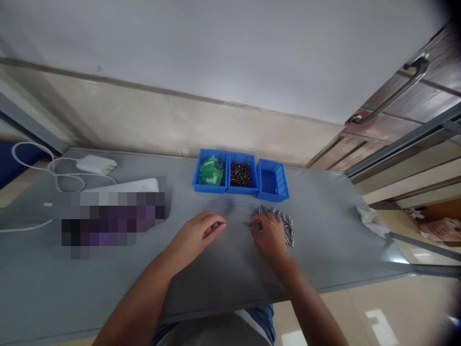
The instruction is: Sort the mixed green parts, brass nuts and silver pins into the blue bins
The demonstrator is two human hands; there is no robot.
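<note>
On the grey table, a pile of slim silver metal pieces [289, 231], like screws or pins, lies under and beside my right hand [268, 233]. Its fingers are closed at the pile's left edge, and a thin metal pin [248, 224] pokes out leftward from them. My left hand [198, 234] hovers to the left of the pile, thumb and fingertips brought together. Whether anything small is between those tips I cannot make out. Behind the hands, three blue bins stand in a row: one with green packets [212, 171], one with small dark metal parts [240, 175], and an empty bin [272, 180].
A white power strip [147, 185], partly blurred out, lies at the left with a white charger [96, 164] and loose cables. A crumpled white tissue or bag [371, 221] sits near the right edge. The wall [173, 115] rises behind the bins.
</note>
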